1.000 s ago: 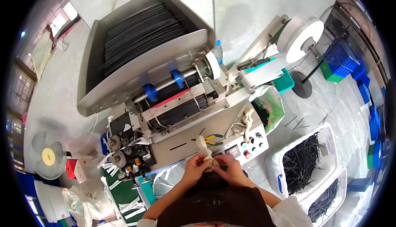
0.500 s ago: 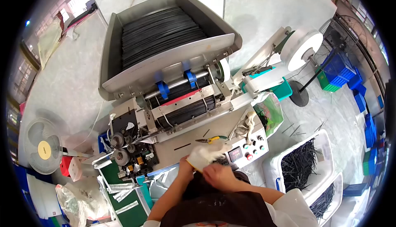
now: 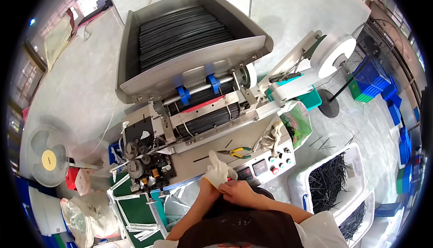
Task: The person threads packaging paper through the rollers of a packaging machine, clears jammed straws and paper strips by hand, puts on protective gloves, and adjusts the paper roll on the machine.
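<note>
A white knitted glove (image 3: 216, 170) with a yellowish cuff covers the fingers of my left hand (image 3: 209, 188); how those fingers are bent is hidden inside it. My right hand (image 3: 239, 193) pinches the glove's cuff beside the left wrist. Just beyond the hands, pliers with yellow and green handles (image 3: 237, 152) lie on the machine's metal top (image 3: 189, 158). A second white glove (image 3: 273, 137) rests crumpled near the control panel (image 3: 282, 161), to the right.
Black strips fill the machine's large metal hopper (image 3: 194, 61). At the left are rollers (image 3: 135, 167) and a fan (image 3: 47, 158). White bins (image 3: 295, 180) of black strips stand at lower right, near a plastic bag (image 3: 302, 124). A white reel (image 3: 331, 56) is upper right.
The glove was bunched between both hands and is now over my left fingers. My right hand has moved to its cuff. The view has shifted, so the machine appears farther right.
</note>
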The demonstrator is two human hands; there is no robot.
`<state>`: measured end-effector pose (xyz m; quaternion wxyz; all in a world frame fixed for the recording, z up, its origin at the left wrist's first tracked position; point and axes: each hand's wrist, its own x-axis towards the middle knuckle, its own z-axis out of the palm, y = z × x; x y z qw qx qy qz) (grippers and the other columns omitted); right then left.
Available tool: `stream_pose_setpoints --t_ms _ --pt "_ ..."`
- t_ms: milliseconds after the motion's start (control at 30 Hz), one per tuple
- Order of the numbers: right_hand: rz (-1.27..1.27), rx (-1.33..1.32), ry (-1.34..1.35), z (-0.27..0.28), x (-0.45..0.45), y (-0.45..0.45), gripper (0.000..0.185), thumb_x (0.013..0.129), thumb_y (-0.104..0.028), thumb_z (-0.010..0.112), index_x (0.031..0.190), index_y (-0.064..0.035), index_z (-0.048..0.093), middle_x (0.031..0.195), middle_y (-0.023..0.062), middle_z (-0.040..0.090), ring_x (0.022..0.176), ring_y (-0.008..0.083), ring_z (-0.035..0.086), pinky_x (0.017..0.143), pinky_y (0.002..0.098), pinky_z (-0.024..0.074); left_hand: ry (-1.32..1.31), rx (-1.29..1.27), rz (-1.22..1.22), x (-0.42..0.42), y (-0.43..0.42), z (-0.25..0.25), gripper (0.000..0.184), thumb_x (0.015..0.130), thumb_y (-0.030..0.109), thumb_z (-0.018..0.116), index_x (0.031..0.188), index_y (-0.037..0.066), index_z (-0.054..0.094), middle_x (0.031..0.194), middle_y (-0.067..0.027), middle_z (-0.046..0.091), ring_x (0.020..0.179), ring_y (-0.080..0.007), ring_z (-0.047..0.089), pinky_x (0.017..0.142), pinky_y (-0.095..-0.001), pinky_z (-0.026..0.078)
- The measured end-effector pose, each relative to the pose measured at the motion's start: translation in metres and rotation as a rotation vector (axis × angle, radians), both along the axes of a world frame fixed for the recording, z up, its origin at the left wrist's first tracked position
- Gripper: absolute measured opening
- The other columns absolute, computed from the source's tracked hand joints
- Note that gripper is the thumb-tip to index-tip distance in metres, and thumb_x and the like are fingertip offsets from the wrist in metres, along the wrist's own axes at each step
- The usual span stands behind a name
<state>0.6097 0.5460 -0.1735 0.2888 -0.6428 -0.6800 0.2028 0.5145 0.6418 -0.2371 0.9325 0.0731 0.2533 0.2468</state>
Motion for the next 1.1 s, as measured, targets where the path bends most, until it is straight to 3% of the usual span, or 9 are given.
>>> stream_pose_setpoints --t_ms 133,367,500,633,700,800,933,1067,1100 --pt "0.061 0.121 0.126 -0.006 -0.003 0.005 0.016 0.064 -0.010 0.055 0.076 -0.0082 0.046 0.065 0.0067 0.050 0.061 0.0257 0.052 0.051 0.0365 0.0429 0.486 0.506 0.072 0.002 -0.004 -0.029 0.027 0.085 0.027 0.037 0.098 0.007 0.049 0.093 -0.0071 0.054 0.085 -0.0186 0.052 0.072 -0.0303 0.042" --pt "0.114 0.005 0.320 0.003 -0.006 0.006 0.016 0.064 -0.010 0.055 0.071 -0.0069 0.041 0.057 0.0083 0.047 0.054 0.0271 0.050 0.048 0.0345 0.0393 0.035 0.027 -0.718 0.045 0.034 0.055 0.043 0.084 0.036 0.030 0.107 0.005 0.050 0.094 -0.0154 0.054 0.090 -0.0248 0.050 0.083 -0.0319 0.034" --pt "0.143 -0.082 0.449 0.005 -0.007 0.006 0.016 0.065 -0.012 0.054 0.071 -0.0064 0.041 0.054 0.0107 0.046 0.052 0.0299 0.049 0.047 0.0358 0.0380 0.186 0.152 -0.466 0.054 0.028 0.038 0.066 0.081 0.049 0.022 0.111 -0.006 0.042 0.110 -0.0169 0.047 0.102 -0.0270 0.043 0.089 -0.0344 0.028" --pt "0.147 -0.125 0.506 0.000 -0.008 0.003 0.015 0.065 -0.012 0.053 0.071 -0.0065 0.040 0.056 0.0118 0.047 0.053 0.0317 0.050 0.048 0.0371 0.0379 0.297 0.189 -0.624 0.049 0.014 0.062 0.066 0.081 0.048 0.022 0.107 -0.008 0.044 0.113 -0.0172 0.043 0.105 -0.0281 0.039 0.091 -0.0358 0.028" --pt "0.187 -0.124 0.556 0.000 -0.008 0.005 0.015 0.065 -0.011 0.053 0.071 -0.0063 0.040 0.055 0.0118 0.047 0.053 0.0316 0.049 0.048 0.0367 0.0375 0.220 0.371 -0.566 0.048 0.009 0.051 0.048 0.083 0.036 0.030 0.118 0.002 0.030 0.118 -0.0164 0.037 0.106 -0.0326 0.037 0.091 -0.0418 0.029" --pt "0.295 -0.117 0.646 0.007 -0.013 0.007 0.016 0.065 -0.010 0.053 0.070 -0.0060 0.039 0.055 0.0117 0.046 0.052 0.0313 0.048 0.047 0.0359 0.0366 0.362 0.216 -0.197 0.047 -0.005 0.047 0.043 0.083 0.017 0.043 0.121 0.005 0.027 0.106 -0.0146 0.044 0.091 -0.0236 0.050 0.075 -0.0314 0.045" --pt "0.371 -0.114 0.706 0.006 -0.009 0.009 0.014 0.065 -0.009 0.053 0.068 -0.0050 0.040 0.054 0.0119 0.045 0.050 0.0303 0.046 0.047 0.0355 0.0351 0.309 0.345 -0.223 0.040 0.012 0.010 0.034 0.083 0.020 0.043 0.111 0.001 0.040 0.097 -0.0116 0.051 0.079 -0.0183 0.053 0.072 -0.0293 0.045" --pt "0.016 -0.115 0.684 -0.037 0.031 0.017 0.012 0.073 -0.015 0.056 0.077 -0.0044 0.052 0.068 0.0077 0.056 0.060 0.0162 0.052 0.057 0.0264 0.0425 0.343 0.164 -0.303 0.030 0.018 -0.023 0.028 0.084 0.022 0.043 0.102 0.002 0.048 0.086 -0.0084 0.055 0.073 -0.0156 0.054 0.066 -0.0267 0.045" --pt "-0.196 -0.124 0.707 -0.056 0.057 0.017 0.016 0.074 -0.016 0.057 0.086 -0.0055 0.054 0.074 0.0082 0.057 0.066 0.0160 0.054 0.061 0.0266 0.0434 0.421 0.640 -0.315 0.022 0.007 -0.012 0.027 0.085 0.023 0.041 0.099 0.002 0.050 0.085 -0.0081 0.057 0.072 -0.0151 0.054 0.065 -0.0261 0.045"
